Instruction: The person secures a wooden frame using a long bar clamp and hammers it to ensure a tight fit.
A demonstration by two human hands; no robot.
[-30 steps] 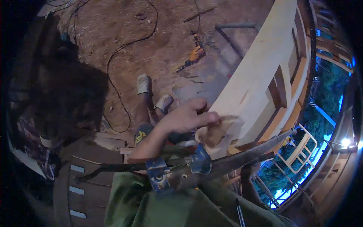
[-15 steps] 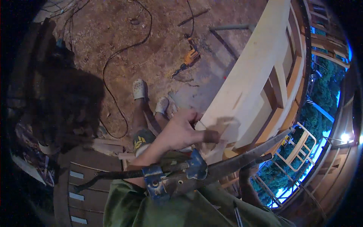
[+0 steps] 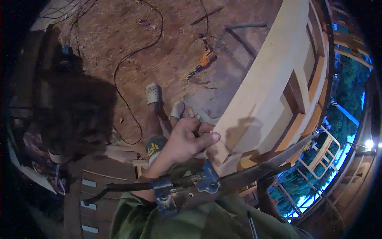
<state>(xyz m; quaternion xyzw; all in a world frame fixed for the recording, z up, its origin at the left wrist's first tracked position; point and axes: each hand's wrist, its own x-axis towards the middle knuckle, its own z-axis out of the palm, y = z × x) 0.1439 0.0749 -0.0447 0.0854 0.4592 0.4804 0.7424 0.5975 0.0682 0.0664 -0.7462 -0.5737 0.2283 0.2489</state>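
My left hand [image 3: 190,139] pinches the lower corner of a long pale wooden board [image 3: 258,83], thumb on its face and fingers at its left edge. In front of my body a bar clamp [image 3: 234,181] with blue jaws and a threaded screw lies slantwise, its upper jaw close below that corner. My right hand [image 3: 266,182] is raised against a dark rod [image 3: 278,170] alongside the clamp's bar. Its fingers are mostly hidden and dim.
An orange corded power tool [image 3: 206,58] lies on the dirt floor, its cable running away. A long black cable [image 3: 119,71] loops farther left. Wooden framing [image 3: 304,91] curves along the right, beside metal scaffolding. A pen [image 3: 252,225] shows at my green shirt.
My left thumb has drawn back leftward from across the board to its corner, and the fingers have closed up. The whole view has shifted slightly; the clamp stays in front of me.
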